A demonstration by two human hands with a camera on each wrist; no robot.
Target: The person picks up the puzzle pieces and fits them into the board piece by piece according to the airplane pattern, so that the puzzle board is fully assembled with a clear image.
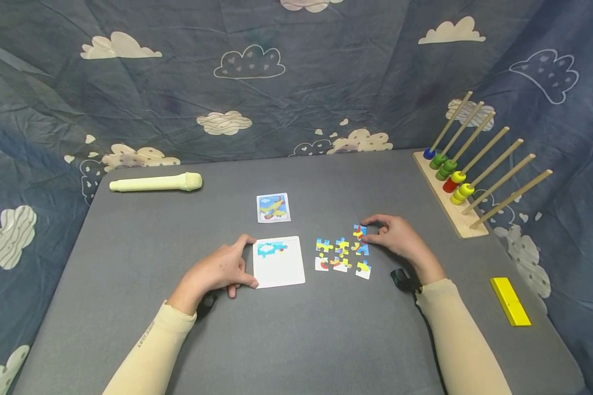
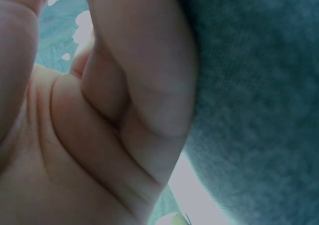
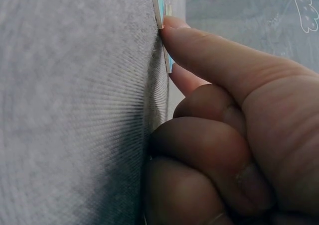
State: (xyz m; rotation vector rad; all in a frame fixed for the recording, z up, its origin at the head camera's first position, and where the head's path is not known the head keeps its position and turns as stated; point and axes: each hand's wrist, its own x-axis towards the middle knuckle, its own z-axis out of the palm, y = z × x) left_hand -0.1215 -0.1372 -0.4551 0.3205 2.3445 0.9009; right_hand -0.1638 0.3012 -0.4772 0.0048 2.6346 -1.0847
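My left hand [image 1: 219, 266] holds the left edge of a white square puzzle board [image 1: 279, 271], index finger at the far corner and thumb at the near one. Several joined light-blue pieces [image 1: 269, 249] lie along the board's far part. To the right, my right hand [image 1: 399, 240] pinches a blue, red and yellow puzzle piece [image 1: 359, 230] between thumb and index finger, its other fingers curled in the right wrist view. Loose puzzle pieces [image 1: 342, 244] lie beside and below that piece in rough rows. The left wrist view shows mostly my palm and curled fingers.
A small airplane picture card [image 1: 273, 208] lies beyond the board. At the back left is a pale yellow toy microphone [image 1: 155, 182]. A wooden peg stand [image 1: 466, 227] with coloured beads stands at the right, and a yellow block [image 1: 510, 302] lies near the right edge.
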